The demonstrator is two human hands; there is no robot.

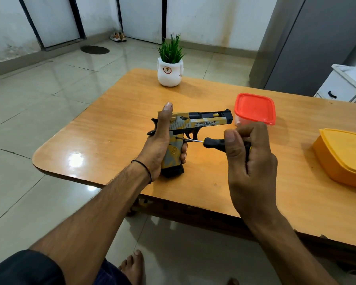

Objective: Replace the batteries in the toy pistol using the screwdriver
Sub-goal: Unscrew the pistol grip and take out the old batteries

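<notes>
A yellow, grey and black toy pistol [201, 121] stands upright above the wooden table [115, 128], barrel pointing right. My left hand [159, 140] grips its handle, thumb raised along the rear of the slide and fingertips wrapped round the front of the grip. My right hand [249, 153] holds a black-handled screwdriver [214, 142] level. The thin metal shaft points left and its tip sits against the upper part of the pistol's grip, just below the trigger.
A clear tub with a red lid [254, 108] stands just behind the muzzle. An orange container [343, 159] lies at the right edge. A white pot with a green plant [170, 68] stands at the table's far side. My bare foot [133, 266] is on the tiled floor below.
</notes>
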